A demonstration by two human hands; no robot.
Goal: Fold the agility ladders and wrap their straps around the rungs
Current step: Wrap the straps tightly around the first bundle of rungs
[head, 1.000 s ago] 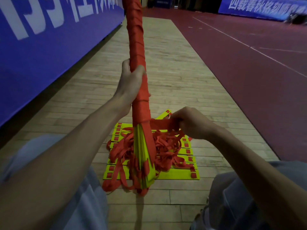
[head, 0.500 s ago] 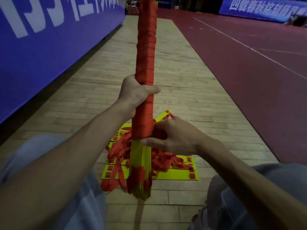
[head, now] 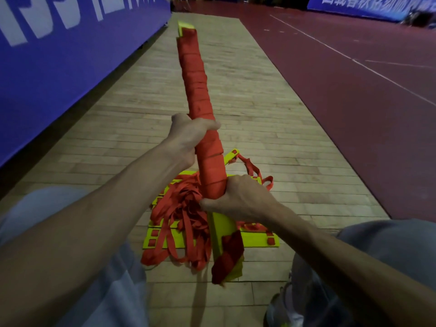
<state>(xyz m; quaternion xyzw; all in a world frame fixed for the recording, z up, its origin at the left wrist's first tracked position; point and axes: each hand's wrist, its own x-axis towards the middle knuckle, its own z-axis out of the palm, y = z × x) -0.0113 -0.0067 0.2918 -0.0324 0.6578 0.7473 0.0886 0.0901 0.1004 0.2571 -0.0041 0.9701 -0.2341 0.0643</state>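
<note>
Wrapping a folded agility ladder [head: 213, 175] in its own red strap [head: 193, 74], I hold the bundle tilted away from me over a wooden floor [head: 259, 109]. My left hand [head: 188, 135] is closed round the wound shaft about midway, fingers curled behind and thumb on top. My right hand [head: 240, 199] is clamped round it just below, at the lower edge of the winding, thumb laid across, which I judge pins the last turn.

Beyond my left hand the red turns run tight and overlapping to the far tip, where a corner of the yellow rungs [head: 185, 25] shows. Below my right hand a short bare stretch of rungs sticks out, and a tangle of loose strap [head: 181, 223] spills down on its left side.

This ladder looks mostly done. The next move is to take up that slack, pass it round the bare end and tuck the tail under a turn — without easing my left grip. Under both hands a second ladder [head: 259, 240] lies flat on the boards, not wrapped.
</note>
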